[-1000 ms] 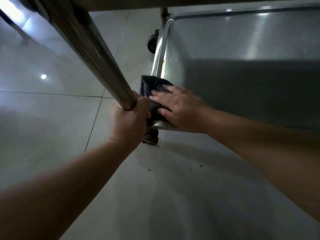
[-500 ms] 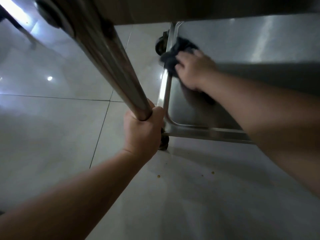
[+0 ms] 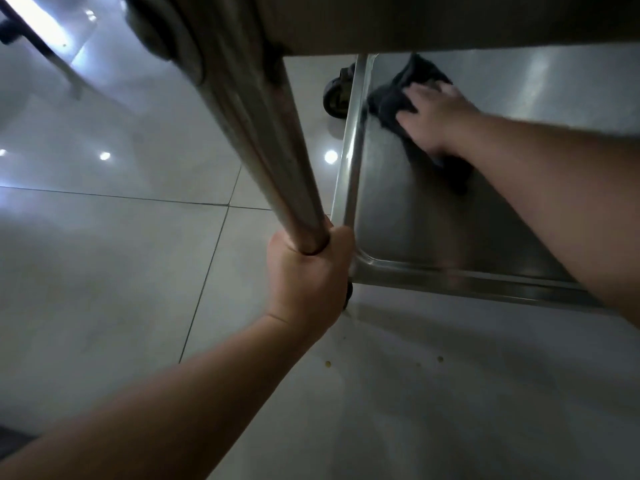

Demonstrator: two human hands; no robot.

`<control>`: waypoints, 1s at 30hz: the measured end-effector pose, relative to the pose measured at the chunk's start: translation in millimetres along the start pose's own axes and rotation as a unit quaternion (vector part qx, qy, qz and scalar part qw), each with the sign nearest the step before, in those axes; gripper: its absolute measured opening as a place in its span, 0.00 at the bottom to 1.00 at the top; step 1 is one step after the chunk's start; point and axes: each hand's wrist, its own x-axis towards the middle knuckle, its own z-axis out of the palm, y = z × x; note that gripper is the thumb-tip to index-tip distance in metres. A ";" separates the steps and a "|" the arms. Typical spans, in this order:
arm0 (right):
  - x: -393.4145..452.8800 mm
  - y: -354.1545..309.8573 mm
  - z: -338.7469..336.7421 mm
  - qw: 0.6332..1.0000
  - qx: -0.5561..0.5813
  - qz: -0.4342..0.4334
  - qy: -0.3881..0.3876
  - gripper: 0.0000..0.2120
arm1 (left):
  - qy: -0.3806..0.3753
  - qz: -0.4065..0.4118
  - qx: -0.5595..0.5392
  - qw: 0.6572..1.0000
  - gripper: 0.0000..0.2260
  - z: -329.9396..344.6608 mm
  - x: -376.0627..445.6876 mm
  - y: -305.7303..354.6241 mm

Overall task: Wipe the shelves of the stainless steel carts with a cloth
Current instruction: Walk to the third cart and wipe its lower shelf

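**Cloth pressed to the far left corner of the bottom shelf**

The right hand [image 3: 433, 119] lies flat, fingers spread, its grip released but pressing the dark cloth [image 3: 393, 102] onto the bottom shelf [image 3: 415, 220] near its far left corner, just beside the raised left rim. The left hand [image 3: 308, 275] is clenched around the cart's upright post [image 3: 277, 161] at the shelf's near left corner. A caster wheel [image 3: 336, 95] shows beyond the rim, over the tiled floor [image 3: 104, 271].
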 end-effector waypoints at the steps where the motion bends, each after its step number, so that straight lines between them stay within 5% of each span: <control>1: 17.6 -12.2 -2.1 0.999 0.012 0.035 -0.016 0.31 | 0.000 0.000 0.003 1.000 0.08 0.4 -0.3 0.7; 5: 43.4 -53.6 3.8 0.997 0.033 0.055 -0.036 0.31 | -0.008 -0.002 0.006 1.000 0.08 0.3 -1.3 3.8; 19: -158.0 -48.9 63.1 0.974 0.018 -0.219 -0.045 0.24 | 0.021 -0.029 -0.002 0.999 0.09 2.4 -6.7 10.9; 30: -219.6 11.5 61.9 0.964 -0.075 -0.253 -0.016 0.27 | 0.114 -0.117 0.073 0.984 0.08 2.7 -18.0 10.3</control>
